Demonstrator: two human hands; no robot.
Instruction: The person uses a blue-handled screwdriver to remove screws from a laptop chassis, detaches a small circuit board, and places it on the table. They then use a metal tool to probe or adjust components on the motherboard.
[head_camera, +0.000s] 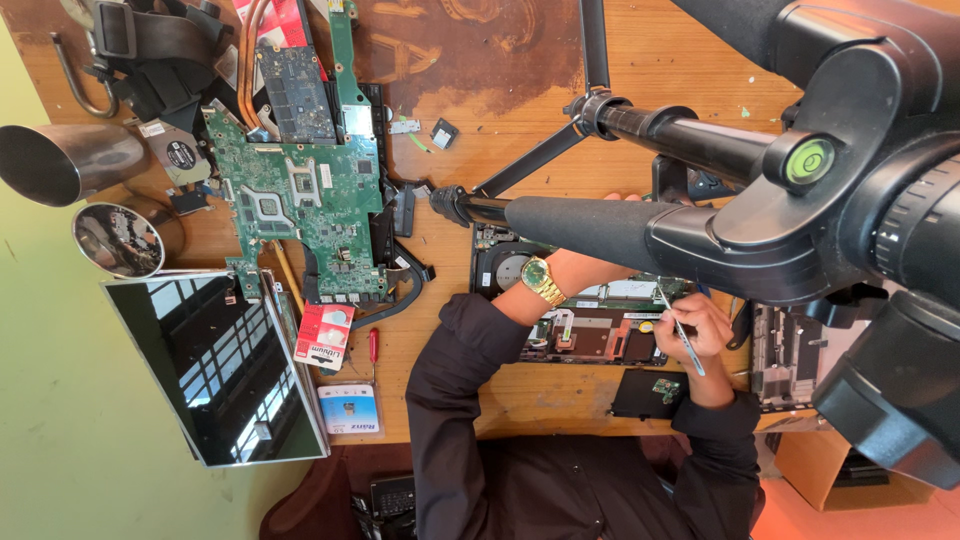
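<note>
An opened laptop base (590, 335) with exposed boards and a round fan (515, 270) lies on the wooden table (470, 385) in front of me. My right hand (690, 322) grips a thin metal tool (686, 345), like tweezers, over the right part of the base. My left hand (592, 266), with a gold watch (545, 281) on the wrist, reaches over the base. Its fingers are mostly hidden behind a tripod's padded handle (580, 225). A small black cover (640, 395) carrying a green chip lies near my right wrist.
A black tripod (700, 140) crosses the view above the table. To the left lie a green motherboard (300, 195), a detached screen panel (215, 365), two metal cups (55, 160), a red card pack (323, 335), a red-handled screwdriver (373, 346) and a blue-white packet (350, 408).
</note>
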